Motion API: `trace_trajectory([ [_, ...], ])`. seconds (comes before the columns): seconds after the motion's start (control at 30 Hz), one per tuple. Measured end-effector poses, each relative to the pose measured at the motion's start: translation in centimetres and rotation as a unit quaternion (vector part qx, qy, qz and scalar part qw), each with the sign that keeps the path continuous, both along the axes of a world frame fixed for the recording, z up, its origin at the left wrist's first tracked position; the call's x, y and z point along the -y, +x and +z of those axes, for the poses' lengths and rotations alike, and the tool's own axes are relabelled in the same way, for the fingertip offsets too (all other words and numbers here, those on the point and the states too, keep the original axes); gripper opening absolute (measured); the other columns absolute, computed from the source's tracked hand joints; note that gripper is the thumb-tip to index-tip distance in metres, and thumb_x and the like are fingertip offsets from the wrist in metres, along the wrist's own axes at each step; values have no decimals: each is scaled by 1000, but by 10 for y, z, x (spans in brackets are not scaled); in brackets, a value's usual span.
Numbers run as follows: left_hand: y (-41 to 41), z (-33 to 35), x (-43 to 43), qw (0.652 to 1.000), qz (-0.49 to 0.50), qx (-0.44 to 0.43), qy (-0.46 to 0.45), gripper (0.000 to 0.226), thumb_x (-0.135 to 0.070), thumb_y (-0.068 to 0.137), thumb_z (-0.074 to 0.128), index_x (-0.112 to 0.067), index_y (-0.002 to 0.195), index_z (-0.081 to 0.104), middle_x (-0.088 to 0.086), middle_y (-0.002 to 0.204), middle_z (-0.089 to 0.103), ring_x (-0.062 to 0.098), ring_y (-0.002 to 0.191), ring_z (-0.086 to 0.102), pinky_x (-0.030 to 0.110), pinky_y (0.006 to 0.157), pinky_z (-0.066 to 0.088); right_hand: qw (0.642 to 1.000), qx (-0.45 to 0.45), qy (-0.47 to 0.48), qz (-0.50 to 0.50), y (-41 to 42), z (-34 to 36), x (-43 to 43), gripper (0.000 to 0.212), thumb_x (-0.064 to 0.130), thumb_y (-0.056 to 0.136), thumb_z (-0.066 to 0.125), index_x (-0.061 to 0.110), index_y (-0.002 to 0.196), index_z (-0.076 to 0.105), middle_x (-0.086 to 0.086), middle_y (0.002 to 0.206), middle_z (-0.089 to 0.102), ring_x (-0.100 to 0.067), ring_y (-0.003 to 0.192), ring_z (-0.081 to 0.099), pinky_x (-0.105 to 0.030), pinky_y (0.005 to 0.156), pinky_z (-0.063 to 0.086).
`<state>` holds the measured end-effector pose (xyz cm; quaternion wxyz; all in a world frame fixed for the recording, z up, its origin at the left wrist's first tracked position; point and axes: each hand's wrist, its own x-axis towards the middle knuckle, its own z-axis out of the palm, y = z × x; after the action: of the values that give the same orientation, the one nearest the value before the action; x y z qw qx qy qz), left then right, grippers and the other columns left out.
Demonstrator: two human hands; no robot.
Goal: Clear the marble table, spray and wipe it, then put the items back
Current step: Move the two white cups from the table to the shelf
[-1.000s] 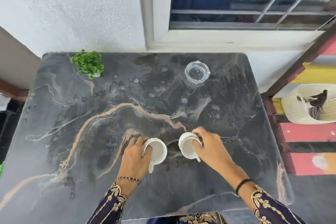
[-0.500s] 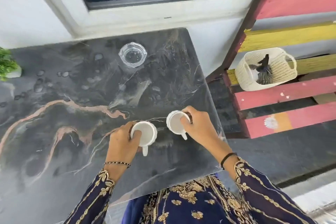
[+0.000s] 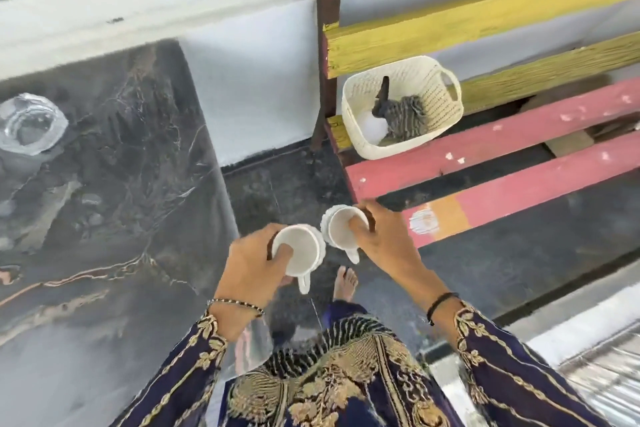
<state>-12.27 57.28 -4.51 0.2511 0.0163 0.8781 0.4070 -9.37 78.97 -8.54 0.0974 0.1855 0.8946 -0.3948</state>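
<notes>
My left hand (image 3: 251,265) grips a white cup (image 3: 303,248) by its rim, thumb inside. My right hand (image 3: 384,239) grips a second white cup (image 3: 337,230) the same way. Both cups hang in the air past the right edge of the dark marble table (image 3: 114,184), above the floor, almost touching each other. A clear glass ashtray (image 3: 29,126) stands on the table at the far left of the view.
A bench of pink and yellow planks (image 3: 502,135) stands to the right. On it sits a white woven basket (image 3: 433,80) holding a grey cloth (image 3: 403,116) and something white. My bare foot (image 3: 344,282) is on the dark floor below the cups.
Both hands lifted the cups off the table and carried them right, past its edge. My view turned right, so the plant has left the frame and the bench fills the right side.
</notes>
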Motion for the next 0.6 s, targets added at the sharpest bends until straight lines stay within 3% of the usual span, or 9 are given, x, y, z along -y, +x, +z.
trace_trajectory([
  [0.03,-2,-11,-23,1000,-16,9,0,20,-6,84,57,-22,95,65,-5,82,67,-2,71,65,11,45,52,1000,12,4,-16,4,-12,-20,16,13,93,66,5,106,69,-3,79,66,-14,62,54,-17,57,36],
  [0.1,-5,-33,-66,998,-57,25,-18,23,-8,85,56,-14,106,64,4,99,69,14,84,66,33,58,61,998,38,12,-46,13,-37,-56,17,14,94,65,4,108,67,-8,81,68,-17,61,55,-17,56,39],
  [0.17,-6,-57,-102,993,-107,43,-39,27,-9,85,55,-9,111,62,12,108,68,29,97,65,44,72,60,995,60,21,-71,22,-60,-86,14,12,94,64,3,105,66,-6,80,66,-19,62,55,-17,53,37],
  [0.27,-8,-102,-154,982,-156,83,-65,31,-10,85,55,-5,116,60,19,113,66,35,104,63,46,80,57,991,83,16,-104,29,-98,-126,5,8,92,64,7,97,65,-8,81,67,-20,65,58,-28,64,40],
  [0.37,-8,-145,-191,966,-204,110,-118,32,-15,87,55,-5,117,59,20,113,66,37,106,62,42,87,52,984,104,33,-142,34,-131,-157,15,6,93,64,-2,104,69,-17,93,73,-24,76,60,-28,68,38],
  [0.5,-11,-193,-221,952,-222,142,-157,33,-16,88,53,-9,119,57,19,116,64,38,107,61,41,87,50,974,147,41,-166,36,-163,-189,20,9,94,63,-3,108,69,-23,98,76,-37,90,69,-37,77,46],
  [0.6,-13,-216,-235,952,-220,142,-161,36,-15,87,53,-14,123,58,18,115,67,36,107,62,41,87,50,969,156,37,-190,35,-181,-207,21,10,94,63,-2,110,70,-23,100,75,-37,91,68,-34,75,44],
])
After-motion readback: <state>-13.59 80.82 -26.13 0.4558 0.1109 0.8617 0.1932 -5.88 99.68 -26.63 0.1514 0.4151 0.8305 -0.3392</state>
